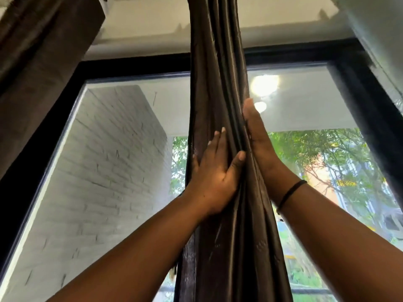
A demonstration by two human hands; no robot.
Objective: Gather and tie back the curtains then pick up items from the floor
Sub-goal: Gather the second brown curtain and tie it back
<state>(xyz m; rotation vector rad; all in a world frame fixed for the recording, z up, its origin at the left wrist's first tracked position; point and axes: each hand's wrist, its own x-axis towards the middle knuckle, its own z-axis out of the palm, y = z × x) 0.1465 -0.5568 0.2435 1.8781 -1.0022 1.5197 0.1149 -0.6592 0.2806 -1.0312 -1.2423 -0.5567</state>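
Note:
A dark brown satin curtain [220, 73] hangs bunched into a narrow column down the middle of the window. My left hand [214, 177] lies flat on its front folds, fingers spread, thumb pressed into a pleat. My right hand [258, 140] is pressed flat against the curtain's right edge, fingers straight and pointing up; a black band circles that wrist. Both hands squeeze the bundle between them. No floor or floor items are in view.
A second brown curtain [41, 62] hangs at the upper left. The black window frame [139, 64] borders the glass. Outside are a white brick wall [113, 162] and green trees [327, 162]. A pale wall [381, 29] rises at the right.

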